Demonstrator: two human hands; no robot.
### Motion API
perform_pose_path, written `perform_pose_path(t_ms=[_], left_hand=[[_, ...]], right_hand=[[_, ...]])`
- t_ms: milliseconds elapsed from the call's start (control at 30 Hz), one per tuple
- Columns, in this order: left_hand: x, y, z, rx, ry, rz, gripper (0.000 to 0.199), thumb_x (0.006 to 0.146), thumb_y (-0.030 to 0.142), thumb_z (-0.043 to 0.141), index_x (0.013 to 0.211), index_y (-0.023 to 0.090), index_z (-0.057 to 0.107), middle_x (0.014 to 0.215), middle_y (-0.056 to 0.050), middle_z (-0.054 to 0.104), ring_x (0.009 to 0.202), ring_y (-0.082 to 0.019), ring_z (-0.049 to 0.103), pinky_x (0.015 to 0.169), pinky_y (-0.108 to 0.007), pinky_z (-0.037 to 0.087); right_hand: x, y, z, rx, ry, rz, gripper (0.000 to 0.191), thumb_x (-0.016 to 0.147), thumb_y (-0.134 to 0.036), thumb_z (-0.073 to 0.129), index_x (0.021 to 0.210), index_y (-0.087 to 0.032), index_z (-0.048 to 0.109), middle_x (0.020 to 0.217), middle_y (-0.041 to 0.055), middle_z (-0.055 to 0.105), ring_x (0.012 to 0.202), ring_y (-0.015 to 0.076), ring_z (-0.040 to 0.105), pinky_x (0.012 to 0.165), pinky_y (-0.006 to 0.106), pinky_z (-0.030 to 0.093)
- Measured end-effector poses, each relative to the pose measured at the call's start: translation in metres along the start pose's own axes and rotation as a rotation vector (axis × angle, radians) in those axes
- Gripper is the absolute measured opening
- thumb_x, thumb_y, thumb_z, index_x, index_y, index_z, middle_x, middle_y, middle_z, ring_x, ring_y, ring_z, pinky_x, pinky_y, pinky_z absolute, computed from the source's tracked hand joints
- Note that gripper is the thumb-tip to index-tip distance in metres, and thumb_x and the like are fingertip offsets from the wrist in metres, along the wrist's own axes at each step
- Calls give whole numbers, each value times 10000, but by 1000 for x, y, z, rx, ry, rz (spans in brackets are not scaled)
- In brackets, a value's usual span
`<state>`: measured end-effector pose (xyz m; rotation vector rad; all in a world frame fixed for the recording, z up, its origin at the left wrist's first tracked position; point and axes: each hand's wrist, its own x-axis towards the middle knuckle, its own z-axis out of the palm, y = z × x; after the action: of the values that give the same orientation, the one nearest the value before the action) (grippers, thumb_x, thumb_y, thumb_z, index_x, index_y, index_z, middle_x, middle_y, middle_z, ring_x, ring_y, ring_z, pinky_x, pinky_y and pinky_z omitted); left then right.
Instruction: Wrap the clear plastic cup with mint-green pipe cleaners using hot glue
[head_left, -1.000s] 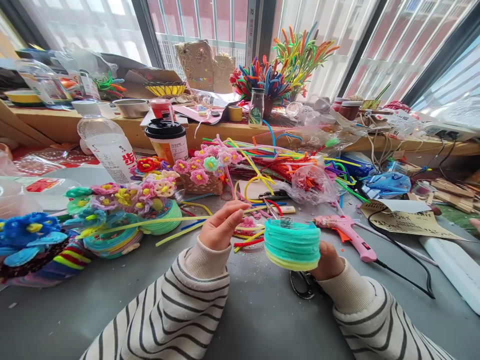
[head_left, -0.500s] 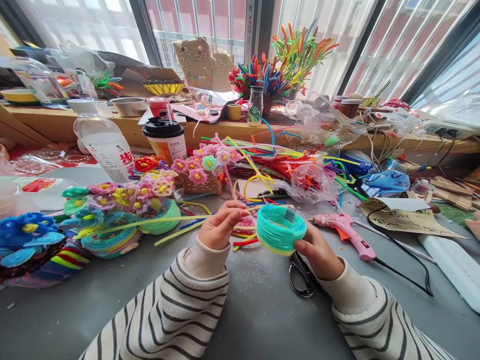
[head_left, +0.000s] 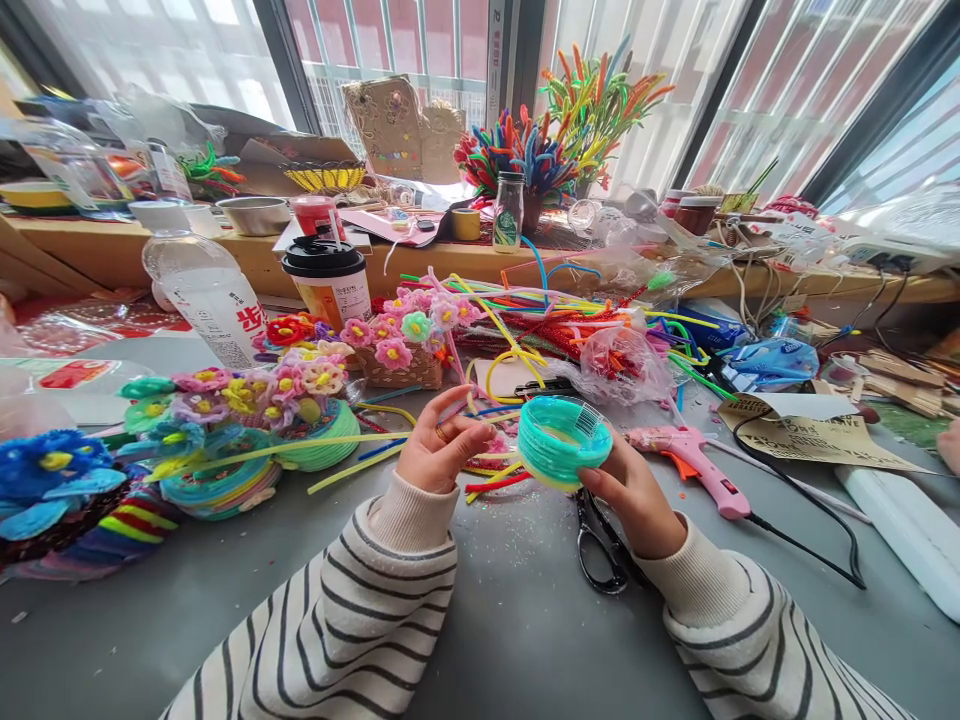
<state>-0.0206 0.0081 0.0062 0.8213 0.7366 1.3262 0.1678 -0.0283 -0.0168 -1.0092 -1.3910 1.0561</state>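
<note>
My right hand (head_left: 634, 490) grips a small round cup (head_left: 562, 445) by its right side, fingers behind and thumb in front. Rows of turquoise pipe cleaner wrap the cup, with a pale yellow band low down; a barcode label shows at its rim. My left hand (head_left: 442, 440) is raised just left of the cup, thumb and index finger apart. A pale yellow pipe cleaner (head_left: 300, 450) runs across the flower pots to behind this hand; whether the hidden fingers touch it is unclear. Black-handled scissors (head_left: 600, 560) lie below my right hand.
A pink glue gun (head_left: 712, 470) with a black cord lies at right, near sandpaper (head_left: 825, 435). Pipe-cleaner flower pots (head_left: 240, 480) stand at left. Behind are a bottle (head_left: 202, 290), a coffee cup (head_left: 330, 280) and heaped pipe cleaners (head_left: 517, 320). Another person's hand shows at the right edge.
My left thumb and index finger have spread from a near pinch. The cup has risen slightly and tilted in my right hand, showing more of its inside.
</note>
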Motion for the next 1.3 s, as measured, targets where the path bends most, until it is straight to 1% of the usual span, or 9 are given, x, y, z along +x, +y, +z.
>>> perform_pose_path(t_ms=[67,133,400,567,700,800,933,1100,1300], left_hand=[[-2,3,2,-14,41,-49,303,492,238,794,751,187,644,559,45,663,562,-77,629,529,-139,478],[-3,5,3,-27,76,-79,251,481,268,799,658,173,649,565,30,678,541,-75,631,505,-133,477],[-4,7,4,-18,47,-94,264,468,269,805,546,139,589,466,37,632,429,-56,578,438,-123,455],[-2,5,4,-39,39,-79,337,472,290,806,621,157,535,562,13,694,489,-85,629,434,-127,473],[0,4,4,-40,53,-65,321,543,278,777,757,164,567,614,13,709,529,-82,647,477,-124,494],[0,4,3,-37,87,-73,283,552,262,772,756,159,606,610,18,703,527,-74,642,488,-118,493],[1,2,3,-31,151,-70,242,487,248,797,650,157,642,552,33,675,486,-52,608,485,-113,480],[2,-1,3,-15,168,-79,261,418,247,819,600,149,660,556,45,670,514,-38,605,519,-100,479],[-1,0,6,15,172,-102,277,397,245,827,603,150,667,556,33,680,502,-45,609,537,-113,496]], right_hand=[[0,0,0,13,-3,2,490,691,-469,625,1100,-223,511,1125,79,580,1056,244,533,879,388,446],[0,1,0,22,-5,1,480,696,-456,627,1100,-225,511,1128,75,578,1057,239,532,886,385,440],[0,1,0,21,9,3,458,698,-428,633,1091,-227,512,1119,74,578,1046,237,538,888,383,437],[1,0,1,-42,28,0,465,697,-464,613,1084,-224,517,1103,81,591,1028,245,554,864,390,454],[0,0,1,-105,76,-4,457,678,-470,622,1047,-221,519,1061,78,603,983,243,565,840,405,456],[-1,-2,0,-295,214,-34,468,640,-430,668,1021,-204,517,1005,78,598,934,235,556,840,416,434],[-2,-6,-2,-798,412,-211,510,617,-453,668,1007,-166,509,932,91,581,853,238,542,759,412,445],[-3,-7,-3,-1100,451,-443,543,634,-444,653,1052,-146,479,954,114,562,887,261,511,776,428,425],[-6,-10,-2,-1282,478,-606,550,669,-382,638,1126,-151,436,1011,127,543,963,284,486,848,460,385]])
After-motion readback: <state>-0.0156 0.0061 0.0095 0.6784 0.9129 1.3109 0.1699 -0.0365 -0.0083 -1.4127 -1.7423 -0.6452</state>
